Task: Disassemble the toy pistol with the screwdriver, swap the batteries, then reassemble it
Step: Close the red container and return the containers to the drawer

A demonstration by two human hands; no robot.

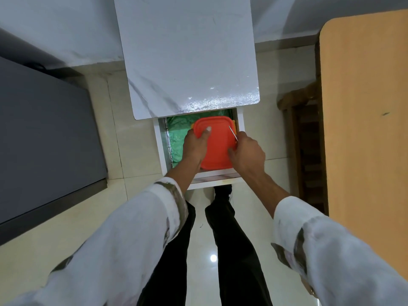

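Observation:
An orange-red lidded plastic box (pixel 217 142) sits in the open drawer (pixel 161 149) of a white marble-topped table (pixel 187 58). My left hand (pixel 195 145) grips the box's left side, thumb on the lid. My right hand (pixel 247 152) rests at the box's right edge with its thumb on the lid, and it also holds a thin metal screwdriver shaft (pixel 233 133) that points up and away from me. The toy pistol and the batteries are not in view.
The drawer is lined with green sheet (pixel 175 138). A dark grey cabinet (pixel 44 138) stands at the left and an orange-brown wooden tabletop (pixel 366 120) at the right. My dark-trousered legs (pixel 220 250) stand on the pale tiled floor in front of the drawer.

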